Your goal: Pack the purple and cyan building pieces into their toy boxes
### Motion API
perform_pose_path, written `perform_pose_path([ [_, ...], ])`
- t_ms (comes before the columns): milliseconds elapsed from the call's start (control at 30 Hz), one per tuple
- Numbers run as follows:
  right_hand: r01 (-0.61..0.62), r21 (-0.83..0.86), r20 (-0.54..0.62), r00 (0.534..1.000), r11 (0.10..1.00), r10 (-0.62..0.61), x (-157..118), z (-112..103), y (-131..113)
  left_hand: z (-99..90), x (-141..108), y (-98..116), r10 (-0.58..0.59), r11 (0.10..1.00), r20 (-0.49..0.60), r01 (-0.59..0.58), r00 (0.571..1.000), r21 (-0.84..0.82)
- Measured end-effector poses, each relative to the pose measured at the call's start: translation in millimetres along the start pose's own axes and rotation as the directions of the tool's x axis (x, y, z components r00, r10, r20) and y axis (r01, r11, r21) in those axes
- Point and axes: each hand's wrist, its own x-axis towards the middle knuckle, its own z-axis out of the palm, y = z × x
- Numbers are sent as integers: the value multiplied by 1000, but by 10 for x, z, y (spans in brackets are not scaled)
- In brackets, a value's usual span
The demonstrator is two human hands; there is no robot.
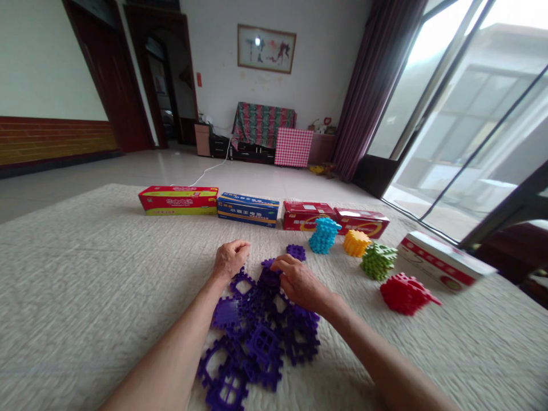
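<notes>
Many purple toothed plastic pieces (263, 337) lie in a loose heap between my forearms. My left hand (232, 258) is at the heap's far left edge, its fingers curled in; what they hold, if anything, is hidden. My right hand (295, 278) reaches over the far end of the heap, its bent fingertips on a purple piece (269, 276). Just beyond it lies a separate small purple piece (295, 252). To the right stand stacks of similar pieces: blue (324, 236), orange (356, 243), green (378, 261) and red (406, 294).
Along the far edge of the pale covered surface (107, 262) are a red-yellow box (180, 201), a blue box (248, 210) and two red boxes (309, 215). A white-red box (443, 261) stands at the right, behind the green and red stacks.
</notes>
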Motion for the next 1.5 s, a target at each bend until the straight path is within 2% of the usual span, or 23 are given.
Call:
perform_pose_path([
  [267,-11,-49,-12,1000,999,10,1,131,92,0,-8,25,-7,1000,3,7,1000,7],
  [767,-11,-39,18,1000,999,12,29,80,87,31,9,-41,14,1000,-3,-14,1000,6],
  [1067,-170,51,-31,985,984,172,-13,43,135,24,20,-47,-3,1000,-6,3,1000,13],
  [1200,-189,-12,56,980,982,189,-53,-21,180,31,21,-49,-18,1000,1,18,1000,6],
  [1367,-79,-22,162,983,997,81,-84,-119,181,26,24,-49,-7,1000,-5,7,1000,16],
  [1500,-42,-4,219,975,999,41,-85,-191,185,18,20,-40,-12,1000,1,12,1000,14],
])
